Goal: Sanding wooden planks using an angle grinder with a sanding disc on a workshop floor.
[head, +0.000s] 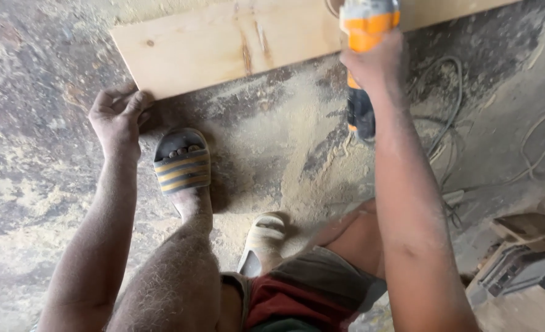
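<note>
A long pale wooden plank [223, 43] lies across the dusty floor at the top of the head view. My left hand [116, 114] grips its near left corner, fingers curled under the edge. My right hand [374, 64] is closed around an orange and black power tool [364, 37] held upright over the plank's near edge, right of centre. The tool's working end is hidden at the top of the frame. My foot in a striped sandal [182, 161] stands just below the plank.
Sawdust [297, 160] covers the grey floor below the plank. Grey cables [450, 117] loop across the floor at right. My other foot in a pale sandal [265, 237] is tucked back. Wooden scraps and a dark boxy tool [524, 258] lie at the lower right.
</note>
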